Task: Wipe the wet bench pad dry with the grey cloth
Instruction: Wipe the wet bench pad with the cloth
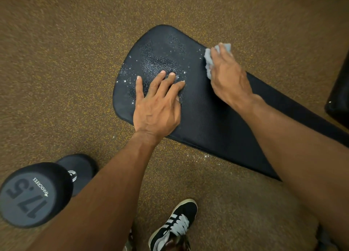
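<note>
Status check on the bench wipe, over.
Left hand flat on the bench pad, right hand grips grey cloth at its far edge. Wide end beaded with droplets. Dumbbell on floor, clear of pad.

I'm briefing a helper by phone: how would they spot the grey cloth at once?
Find the long black bench pad on the brown speckled floor. At its far edge, the right hand holds the cloth, crumpled. It is pale grey-blue, the only light thing on the pad.

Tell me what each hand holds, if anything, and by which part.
The right hand holds the grey cloth, bunched by its middle under the fingers, edges sticking out. The left hand holds nothing; it rests flat on the bench pad.
</note>
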### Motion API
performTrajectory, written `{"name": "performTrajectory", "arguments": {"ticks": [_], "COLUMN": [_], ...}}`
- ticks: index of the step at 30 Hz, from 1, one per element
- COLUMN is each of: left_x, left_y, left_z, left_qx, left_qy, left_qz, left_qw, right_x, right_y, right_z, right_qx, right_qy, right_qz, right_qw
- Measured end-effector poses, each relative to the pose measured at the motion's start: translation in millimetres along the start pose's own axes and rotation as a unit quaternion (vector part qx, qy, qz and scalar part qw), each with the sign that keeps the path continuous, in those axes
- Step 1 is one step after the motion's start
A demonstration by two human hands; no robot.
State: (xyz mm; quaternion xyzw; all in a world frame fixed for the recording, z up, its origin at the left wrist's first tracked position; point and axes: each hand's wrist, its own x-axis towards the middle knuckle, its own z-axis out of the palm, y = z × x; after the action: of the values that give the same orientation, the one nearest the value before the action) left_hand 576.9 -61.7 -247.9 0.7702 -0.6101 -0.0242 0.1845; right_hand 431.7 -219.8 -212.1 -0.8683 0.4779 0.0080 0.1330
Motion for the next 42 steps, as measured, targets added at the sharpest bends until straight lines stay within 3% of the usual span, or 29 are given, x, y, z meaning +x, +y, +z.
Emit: {"name": "performTrajectory", "arguments": {"ticks": [3, 7, 13, 18, 25, 31, 33, 37, 42], "left_x": [-0.1, 1.0, 0.4, -0.2, 0.3, 0.8, 1.8, 2.0, 1.6], "left_y": [-0.3, 0.3, -0.4, 0.4, 1.3, 3.7, 2.9, 1.1, 1.5], "left_z": [0.7, -0.6, 0.7, 0.1, -0.1, -1.6, -3.6, -3.6, -1.9], "left_qx": [0.004, 0.000, 0.007, 0.009, 0.012, 0.015, 0.012, 0.016, 0.015], "left_qy": [-0.002, -0.003, -0.011, -0.018, -0.007, -0.015, -0.018, -0.016, -0.015], "left_qz": [0.001, -0.001, -0.001, -0.001, 0.000, 0.001, 0.003, 0.004, 0.008], "left_qw": [1.000, 1.000, 1.000, 1.000, 1.000, 1.000, 1.000, 1.000, 1.000], "right_x": [-7.4, -37.8, 16.3, -12.7, 42.5, 8.0, 6.7, 44.5, 28.2], "right_y": [-19.0, 9.5, -4.2, -9.5, -9.3, -12.9, 1.7, -13.8, -39.2], "right_z": [1.0, -10.7, -5.6, -5.4, -8.4, -7.2, -12.9, -6.8, 2.6], "right_qx": [0.021, -0.020, 0.006, 0.012, -0.019, -0.001, -0.024, -0.010, 0.020], "right_qy": [-0.007, -0.037, 0.005, -0.024, -0.003, -0.037, -0.057, -0.022, -0.020], "right_qz": [-0.026, -0.087, -0.012, -0.085, -0.068, -0.157, -0.149, -0.092, -0.136], "right_qw": [0.999, 0.995, 1.000, 0.996, 0.998, 0.987, 0.987, 0.995, 0.990]}}
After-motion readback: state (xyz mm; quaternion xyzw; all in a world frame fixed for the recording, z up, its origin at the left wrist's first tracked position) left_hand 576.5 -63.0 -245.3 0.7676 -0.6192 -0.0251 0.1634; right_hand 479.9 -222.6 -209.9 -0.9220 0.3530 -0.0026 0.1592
